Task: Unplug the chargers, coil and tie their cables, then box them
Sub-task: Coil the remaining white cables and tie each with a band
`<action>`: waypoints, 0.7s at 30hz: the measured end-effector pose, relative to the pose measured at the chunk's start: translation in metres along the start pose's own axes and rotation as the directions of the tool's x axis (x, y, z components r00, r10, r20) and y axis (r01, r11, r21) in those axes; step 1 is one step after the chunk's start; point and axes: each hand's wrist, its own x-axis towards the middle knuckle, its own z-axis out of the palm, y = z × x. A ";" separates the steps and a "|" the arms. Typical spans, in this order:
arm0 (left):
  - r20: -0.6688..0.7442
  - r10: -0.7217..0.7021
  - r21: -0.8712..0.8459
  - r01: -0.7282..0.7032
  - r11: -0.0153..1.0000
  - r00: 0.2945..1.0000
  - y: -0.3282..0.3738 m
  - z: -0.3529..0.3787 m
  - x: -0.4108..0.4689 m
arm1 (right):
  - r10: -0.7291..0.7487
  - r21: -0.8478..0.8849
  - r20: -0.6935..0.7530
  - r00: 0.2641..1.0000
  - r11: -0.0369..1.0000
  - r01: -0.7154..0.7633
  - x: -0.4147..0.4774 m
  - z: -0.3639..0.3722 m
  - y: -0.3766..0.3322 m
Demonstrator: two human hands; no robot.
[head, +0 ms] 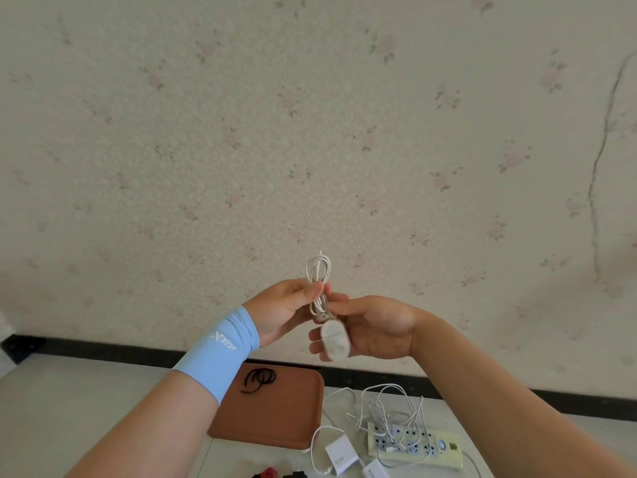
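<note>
- The step in hand looks like the coiling and tying of one charger's lead; boxing has not begun.
- The left hand (282,308) is raised in front of the wall, thumb and fingers pinched together on the middle of the coiled cable (319,270), whose loops stand up above the grip.
- The right hand (375,327) is just beside it, fingers curled under the white charger (333,339) at the coil's lower end, thumb reaching toward the cable.
- No tie shows round the coil, though the fingers hide its waist, so I cannot tell for sure.
- The black bands (259,379) lie well below on the brown case (275,419), which is probably the box.
- Next move, as I judge it: keep the pinch so the loops do not spring loose, free one hand, bring a band up and wrap it round the waist.
- On the table (86,408), two more chargers (340,458) and loose cables (389,401) wait by the power strip (448,453); whether anything remains plugged in is unclear.
</note>
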 end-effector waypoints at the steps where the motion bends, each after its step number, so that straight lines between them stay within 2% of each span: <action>1: -0.025 -0.009 -0.002 0.009 1.000 1.000 0.000 -0.003 0.000 | 0.035 -0.043 -0.027 0.999 0.998 -0.036 -0.001 0.001 -0.001; 3: -0.079 -0.020 0.068 0.025 0.997 0.997 -0.002 -0.009 0.002 | 0.047 -0.231 -0.217 0.975 0.968 -0.098 0.001 0.000 0.000; 5: -0.115 -0.032 0.220 0.057 0.974 0.993 -0.004 -0.013 0.001 | -0.125 -0.410 -0.441 0.889 0.909 -0.075 0.007 0.001 0.001; 6: -0.121 -0.051 0.296 0.085 0.951 0.991 -0.006 -0.014 0.001 | -0.236 -0.461 -0.490 0.839 0.887 -0.019 0.010 0.003 0.001; 9: -0.083 -0.102 0.455 0.129 0.881 0.991 -0.011 -0.015 0.000 | -0.425 -0.517 -0.446 0.788 0.841 0.160 0.019 0.010 -0.001; 13: -0.093 -0.115 0.573 0.147 0.806 0.989 -0.017 -0.024 0.001 | -0.472 -0.662 -0.439 0.764 0.745 0.080 0.033 0.016 -0.001; 17: -0.074 -0.181 0.474 0.195 0.859 0.981 -0.020 -0.035 0.001 | -0.506 -0.737 -0.429 0.748 0.675 0.034 0.047 0.010 0.002; 21: -0.040 -0.330 0.386 0.319 0.866 0.943 -0.026 -0.046 0.002 | -0.476 -0.713 -0.451 0.755 0.701 0.016 0.067 0.008 0.008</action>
